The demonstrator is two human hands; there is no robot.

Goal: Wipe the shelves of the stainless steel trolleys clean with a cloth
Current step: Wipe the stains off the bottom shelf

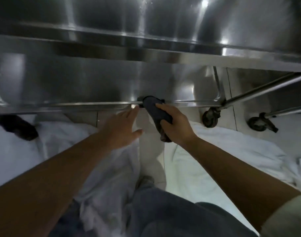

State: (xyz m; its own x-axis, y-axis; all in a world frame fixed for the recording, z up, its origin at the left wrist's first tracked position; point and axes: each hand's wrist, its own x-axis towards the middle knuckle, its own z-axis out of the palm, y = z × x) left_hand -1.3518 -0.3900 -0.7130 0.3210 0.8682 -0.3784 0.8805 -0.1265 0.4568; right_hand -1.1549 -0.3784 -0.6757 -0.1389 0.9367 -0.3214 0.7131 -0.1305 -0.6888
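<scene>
**Cloth at the lip of the lower shelf**

While the right hand (176, 124) is clenched round the dark cloth (156, 111), the cloth's far end lies over the front rim of the trolley's lower shelf (78, 82), near the middle of that edge. The left hand (120, 127) is released, fingers spread, hovering just short of the same rim and grasping nothing.

To do this stroke well, I judge the cloth should be pressed flat under the palm and drawn along the rim in one line, the free hand steadying the trolley so its castors (210, 118) do not roll.

The cloth is rolled long; its axis runs from the wrist, near right, up to the far left, its rounded tip pointing onto the shelf.
</scene>
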